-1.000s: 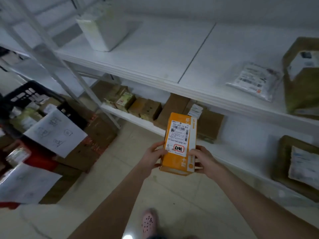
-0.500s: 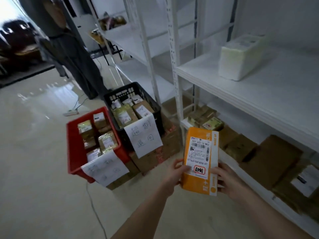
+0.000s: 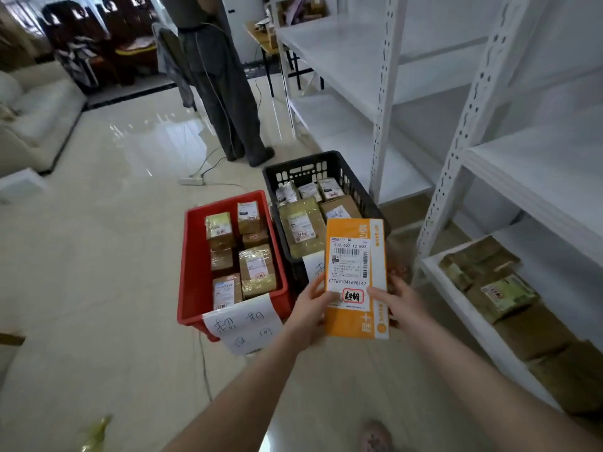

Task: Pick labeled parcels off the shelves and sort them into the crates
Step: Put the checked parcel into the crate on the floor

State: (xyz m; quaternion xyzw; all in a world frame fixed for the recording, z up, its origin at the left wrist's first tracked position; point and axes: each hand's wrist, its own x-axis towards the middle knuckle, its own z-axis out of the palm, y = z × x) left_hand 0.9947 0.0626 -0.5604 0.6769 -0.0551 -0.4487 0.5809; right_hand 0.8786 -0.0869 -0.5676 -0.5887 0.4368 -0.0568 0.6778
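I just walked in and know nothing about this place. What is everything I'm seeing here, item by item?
shelves: white, along the right.
black crate: one, black, on the floor beside the shelves.
red crate: one, red, left of the black crate.
orange parcel: one, orange with white label, held in front of the black crate.
crated parcels: several per crate, brown and yellowish.
paper signs: two, white, handwritten, on the crates' near ends.
shelf parcels: several, brown, lowest shelf.
other person: one, grey trousers, standing beyond the crates.
power strip: one, white, floor beyond the crates.
sofa: one, pale, far left.
shoe: one, pink, bottom edge.
left hand: grips the parcel's left edge.
right hand: grips its right edge.
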